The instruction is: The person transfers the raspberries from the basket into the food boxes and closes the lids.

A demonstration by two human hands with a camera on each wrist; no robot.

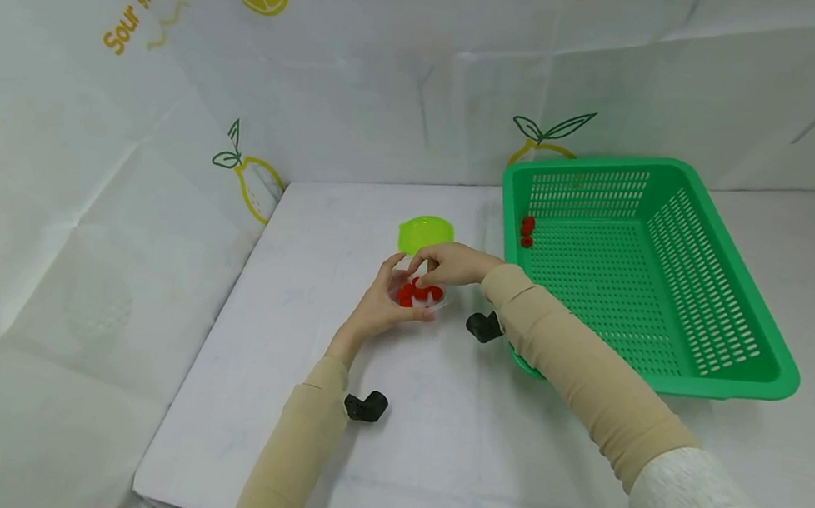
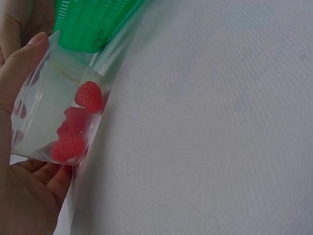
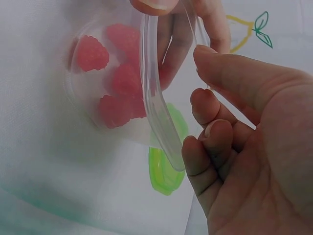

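My left hand (image 1: 377,307) holds a clear plastic tub (image 2: 51,93), fingers on its far side and thumb at the near side. Inside the tub lie several red raspberries (image 2: 89,97), seen through its wall in both wrist views. My right hand (image 1: 457,263) is over the tub's opening, its bent fingers pointing down toward the berries. In the right wrist view the thumb and fingertips (image 3: 204,105) are right at the tub's rim (image 3: 156,98), slightly apart, with no berry showing between them. Just behind the tub is a lime green dish (image 1: 427,233).
A large green perforated basket (image 1: 738,300) stands on the right, with a few raspberries (image 1: 527,231) along its left wall. Small black devices (image 1: 366,406) sit beside both forearms. The table (image 1: 422,457) has a white cover, and a lemon-print sheet (image 1: 368,73) hangs behind.
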